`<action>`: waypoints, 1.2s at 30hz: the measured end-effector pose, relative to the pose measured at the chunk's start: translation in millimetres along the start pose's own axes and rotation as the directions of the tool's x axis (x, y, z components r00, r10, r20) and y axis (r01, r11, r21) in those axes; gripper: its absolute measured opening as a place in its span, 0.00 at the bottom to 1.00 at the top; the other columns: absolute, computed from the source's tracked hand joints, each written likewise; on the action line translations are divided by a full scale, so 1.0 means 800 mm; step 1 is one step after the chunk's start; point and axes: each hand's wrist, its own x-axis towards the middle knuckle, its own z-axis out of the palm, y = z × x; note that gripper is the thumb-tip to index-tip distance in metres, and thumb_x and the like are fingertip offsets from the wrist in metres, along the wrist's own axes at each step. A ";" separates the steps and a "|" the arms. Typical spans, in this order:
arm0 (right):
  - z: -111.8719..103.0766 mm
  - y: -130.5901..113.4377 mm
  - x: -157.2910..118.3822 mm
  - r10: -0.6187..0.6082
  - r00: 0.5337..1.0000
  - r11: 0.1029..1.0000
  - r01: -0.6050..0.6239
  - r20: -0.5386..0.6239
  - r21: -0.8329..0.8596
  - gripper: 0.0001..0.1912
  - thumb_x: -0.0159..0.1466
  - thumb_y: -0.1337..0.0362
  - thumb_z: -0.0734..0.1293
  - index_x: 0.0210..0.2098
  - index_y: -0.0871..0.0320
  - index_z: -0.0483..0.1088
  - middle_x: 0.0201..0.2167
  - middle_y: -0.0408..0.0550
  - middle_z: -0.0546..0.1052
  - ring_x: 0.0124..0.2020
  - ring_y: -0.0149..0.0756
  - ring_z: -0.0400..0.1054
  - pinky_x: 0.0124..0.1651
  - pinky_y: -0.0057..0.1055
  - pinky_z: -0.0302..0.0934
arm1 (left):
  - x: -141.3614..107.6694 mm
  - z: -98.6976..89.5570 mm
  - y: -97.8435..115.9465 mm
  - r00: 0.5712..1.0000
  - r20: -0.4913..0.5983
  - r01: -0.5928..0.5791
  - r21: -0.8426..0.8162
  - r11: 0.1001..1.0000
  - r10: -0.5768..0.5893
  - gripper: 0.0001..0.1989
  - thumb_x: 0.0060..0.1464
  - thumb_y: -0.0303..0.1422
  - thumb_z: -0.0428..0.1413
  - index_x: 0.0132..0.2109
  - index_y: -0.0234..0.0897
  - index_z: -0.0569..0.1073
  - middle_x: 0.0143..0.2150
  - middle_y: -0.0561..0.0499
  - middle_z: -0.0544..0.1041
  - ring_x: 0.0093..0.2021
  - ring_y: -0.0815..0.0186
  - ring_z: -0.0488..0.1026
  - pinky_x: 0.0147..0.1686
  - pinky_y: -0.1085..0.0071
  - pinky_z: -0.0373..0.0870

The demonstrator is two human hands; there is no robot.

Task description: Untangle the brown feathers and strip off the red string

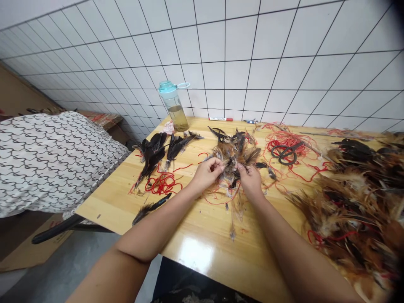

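Observation:
Over a loose pile of brown and black feathers (pixel 235 145), both hands work close together at the middle of the table. My left hand (pixel 208 173) pinches at small feathers with thumb and fingertips, on the left side of the pile. On the right side, my right hand (pixel 251 180) is closed, its thumb and forefinger pressed on feathers too. Which single feathers lie between the fingertips is too small to make out. Thin red strings and bits of down lie under and around both hands.
Black scissors (pixel 288 153) rest on tangled red string (pixel 279 136). Large bundles of brown feathers (pixel 356 202) cover the right side. Leftward are dark feather bunches (pixel 153 153), a red string coil (pixel 164 184) and a tall bottle (pixel 175 107). Markers (pixel 221 119) lie by the tiled wall.

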 end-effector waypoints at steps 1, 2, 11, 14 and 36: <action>0.000 -0.002 -0.001 0.004 1.000 1.000 -0.004 0.009 0.008 0.14 0.56 0.53 0.63 0.25 0.56 0.71 0.27 0.50 0.78 0.33 0.41 0.71 0.41 0.37 0.64 | 0.001 -0.001 0.001 1.000 -0.008 0.025 -0.103 0.994 -0.026 0.08 0.52 0.36 0.56 0.32 0.35 0.67 0.26 0.56 0.66 0.27 0.73 0.62 0.29 0.76 0.57; 0.000 -0.004 -0.002 0.005 1.000 1.000 -0.005 0.020 0.016 0.13 0.56 0.53 0.63 0.25 0.56 0.71 0.27 0.50 0.78 0.32 0.41 0.71 0.40 0.37 0.65 | 0.001 0.000 0.003 0.999 -0.005 0.044 -0.191 0.981 -0.046 0.10 0.51 0.37 0.57 0.32 0.35 0.67 0.26 0.56 0.67 0.27 0.73 0.62 0.29 0.76 0.57; 0.010 0.011 -0.006 -0.099 0.988 0.995 0.100 0.115 -0.002 0.14 0.56 0.53 0.65 0.21 0.56 0.66 0.21 0.44 0.71 0.28 0.36 0.66 0.33 0.31 0.62 | -0.001 0.004 0.007 0.999 0.015 0.045 -0.352 0.935 -0.042 0.09 0.48 0.34 0.59 0.31 0.34 0.68 0.28 0.55 0.69 0.30 0.73 0.66 0.34 0.76 0.63; 0.014 0.013 -0.009 -0.075 0.985 0.996 0.068 0.159 0.049 0.14 0.55 0.53 0.66 0.21 0.56 0.65 0.20 0.42 0.70 0.28 0.35 0.66 0.32 0.30 0.61 | 0.000 0.005 -0.004 1.000 0.005 0.020 -0.263 0.965 -0.020 0.07 0.49 0.33 0.57 0.31 0.34 0.68 0.28 0.55 0.69 0.30 0.73 0.65 0.34 0.76 0.63; -0.011 0.010 0.017 0.055 0.996 0.995 -0.049 -0.066 0.092 0.18 0.56 0.50 0.65 0.30 0.60 0.75 0.33 0.53 0.80 0.39 0.43 0.73 0.48 0.40 0.62 | -0.001 -0.006 -0.009 0.954 0.098 -0.286 0.581 0.762 0.283 0.08 0.56 0.32 0.53 0.41 0.36 0.73 0.41 0.47 0.73 0.45 0.62 0.68 0.47 0.66 0.65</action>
